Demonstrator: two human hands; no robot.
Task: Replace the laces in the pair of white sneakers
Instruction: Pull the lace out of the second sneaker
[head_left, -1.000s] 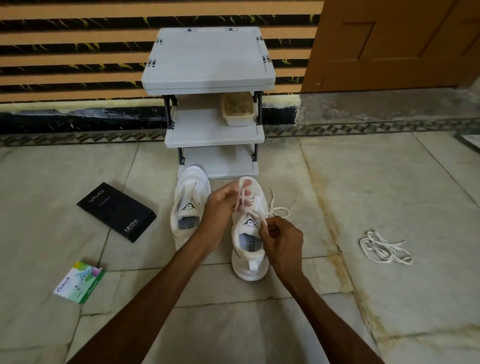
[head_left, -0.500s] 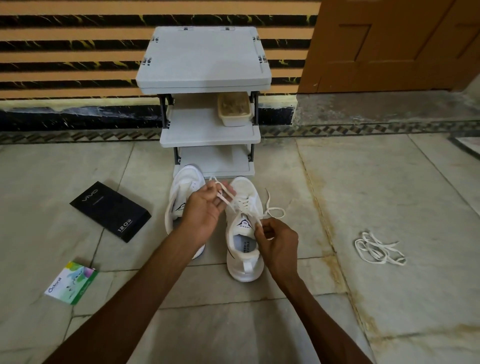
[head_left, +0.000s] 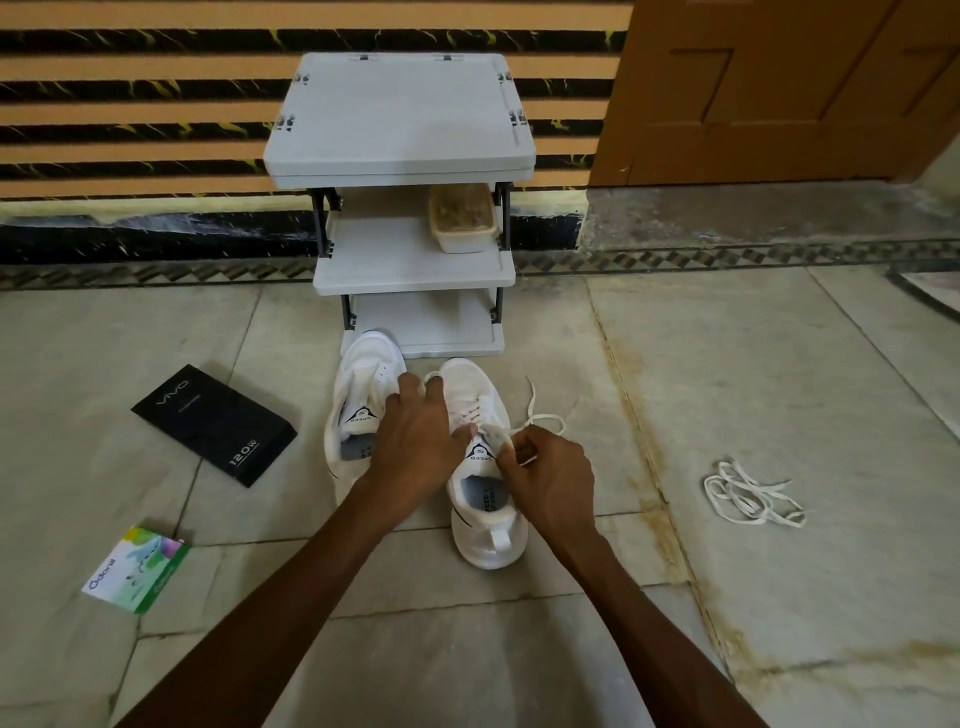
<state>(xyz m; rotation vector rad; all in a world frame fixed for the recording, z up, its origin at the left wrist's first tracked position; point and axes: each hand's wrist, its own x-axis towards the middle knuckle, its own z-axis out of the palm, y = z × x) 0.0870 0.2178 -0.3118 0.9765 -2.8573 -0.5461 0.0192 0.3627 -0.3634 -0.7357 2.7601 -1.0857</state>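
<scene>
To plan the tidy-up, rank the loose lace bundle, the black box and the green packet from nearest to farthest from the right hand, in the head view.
1. Loose lace bundle, on the floor to the right of the right hand, which pinches a lace.
2. Black box, on the floor to the left.
3. Green packet, farthest left, nearer the person.

Two sneakers on the floor (head_left: 779, 364) before a shelf rack (head_left: 400, 114)
The left sneaker (head_left: 363, 395) and right sneaker (head_left: 483, 499) lie side by side just before the rack; a container (head_left: 461, 218) sits at the right end of its middle shelf. A phone box (head_left: 213, 423) lies left of them, an Odonil packet (head_left: 136, 569) nearer; the lace (head_left: 540, 418) trails right, loose laces (head_left: 750, 493) well apart beyond.
</scene>
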